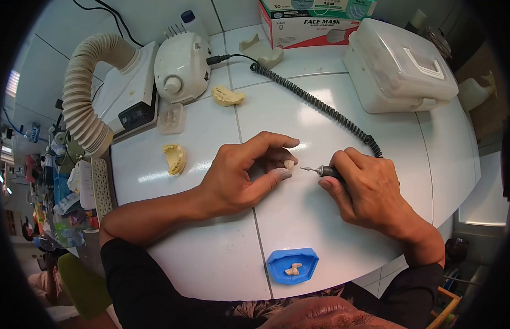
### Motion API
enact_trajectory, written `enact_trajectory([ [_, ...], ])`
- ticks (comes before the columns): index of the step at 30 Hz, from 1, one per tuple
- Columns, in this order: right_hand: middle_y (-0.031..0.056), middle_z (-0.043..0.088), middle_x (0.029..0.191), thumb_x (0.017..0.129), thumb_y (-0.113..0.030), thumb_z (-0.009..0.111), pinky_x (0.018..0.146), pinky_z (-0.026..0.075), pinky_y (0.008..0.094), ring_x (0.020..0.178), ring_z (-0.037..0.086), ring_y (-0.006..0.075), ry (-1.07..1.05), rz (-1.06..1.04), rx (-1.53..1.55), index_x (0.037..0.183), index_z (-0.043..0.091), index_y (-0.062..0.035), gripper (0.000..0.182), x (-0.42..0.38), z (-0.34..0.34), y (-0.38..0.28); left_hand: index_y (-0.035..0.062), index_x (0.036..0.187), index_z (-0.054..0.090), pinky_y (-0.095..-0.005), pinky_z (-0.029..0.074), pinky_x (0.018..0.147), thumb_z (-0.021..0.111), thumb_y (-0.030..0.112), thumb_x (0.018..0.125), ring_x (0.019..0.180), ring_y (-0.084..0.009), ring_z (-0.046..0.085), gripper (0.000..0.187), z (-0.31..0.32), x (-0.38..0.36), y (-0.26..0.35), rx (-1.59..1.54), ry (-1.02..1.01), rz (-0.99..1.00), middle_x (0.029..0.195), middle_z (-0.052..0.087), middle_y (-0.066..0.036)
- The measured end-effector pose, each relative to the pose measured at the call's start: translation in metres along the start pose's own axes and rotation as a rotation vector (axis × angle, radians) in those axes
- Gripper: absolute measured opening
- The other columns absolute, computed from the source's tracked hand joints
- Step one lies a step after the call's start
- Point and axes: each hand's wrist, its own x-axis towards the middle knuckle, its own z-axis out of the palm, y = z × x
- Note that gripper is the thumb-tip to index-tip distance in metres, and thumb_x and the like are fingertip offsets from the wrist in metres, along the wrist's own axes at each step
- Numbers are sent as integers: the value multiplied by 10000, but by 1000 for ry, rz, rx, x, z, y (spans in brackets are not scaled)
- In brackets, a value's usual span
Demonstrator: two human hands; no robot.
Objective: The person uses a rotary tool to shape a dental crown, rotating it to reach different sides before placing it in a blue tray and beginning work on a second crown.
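My left hand (246, 172) is closed around a small tooth-coloured dental crown (289, 164), which shows between the thumb and the curled fingers; the index finger is stretched out above it. In my right hand (364, 186) lies a dental handpiece (329, 171), gripped like a pen. Its thin bur (308, 168) points left at the crown, with a small gap between them. Nearer to me, a blue tray (274, 272) holds several small tooth-coloured pieces (292, 270).
Yellowish dental casts (174, 159) (228, 96) lie left of centre. A coiled cord (315, 102) runs from the white control unit (182, 68) toward my right hand. A ribbed hose (81, 90) arches at left. A lidded box (400, 66) and mask boxes (315, 34) stand behind.
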Motion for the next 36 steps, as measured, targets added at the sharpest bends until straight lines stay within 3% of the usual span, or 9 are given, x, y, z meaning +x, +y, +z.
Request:
enact_trajectory([
  [3, 85, 580, 772, 1026, -341, 771, 508, 462, 409, 599, 623, 276, -11, -27, -9, 932, 612, -42, 351, 2, 1, -2, -35, 1429, 620, -319, 648, 983, 760, -33, 990, 1152, -213, 795, 460, 0, -3, 0, -44, 7, -57, 1186, 797, -152],
  [6, 79, 570, 762, 1028, -331, 769, 500, 457, 402, 593, 620, 268, -4, -59, -12, 918, 600, -48, 348, 4, 3, -3, -29, 1421, 609, -311, 659, 958, 771, -32, 977, 1114, -205, 805, 473, 0, -6, 5, 31, -47, -49, 1145, 811, -148],
  [9, 76, 570, 759, 1032, -338, 764, 504, 461, 401, 592, 620, 265, -21, -49, -16, 910, 596, -53, 352, 4, 4, -5, -21, 1410, 605, -306, 664, 956, 783, -35, 954, 1109, -197, 803, 490, 2, -5, 11, -54, -28, -161, 1116, 818, -149],
  [15, 72, 579, 764, 1037, -345, 757, 508, 466, 390, 590, 626, 259, -3, -55, -38, 905, 595, -58, 355, 6, 7, -7, -5, 1435, 559, -298, 664, 953, 796, -27, 940, 1088, -186, 799, 549, 2, -5, 10, -126, -34, -183, 1123, 822, -159],
  [24, 77, 585, 749, 1041, -352, 751, 511, 473, 389, 588, 637, 263, -9, -66, -40, 897, 586, -59, 365, 6, 6, -7, -8, 1440, 541, -310, 635, 1031, 771, -25, 974, 1164, -184, 772, 519, -1, -4, 10, -303, -50, -259, 1184, 803, -169],
  [36, 79, 581, 736, 1048, -357, 741, 504, 474, 393, 580, 643, 265, -10, -73, -44, 884, 568, -59, 381, 6, 7, -6, -7, 1464, 534, -301, 635, 1015, 755, -26, 997, 1159, -179, 770, 517, -3, -3, 10, -286, -76, -247, 1185, 794, -160],
])
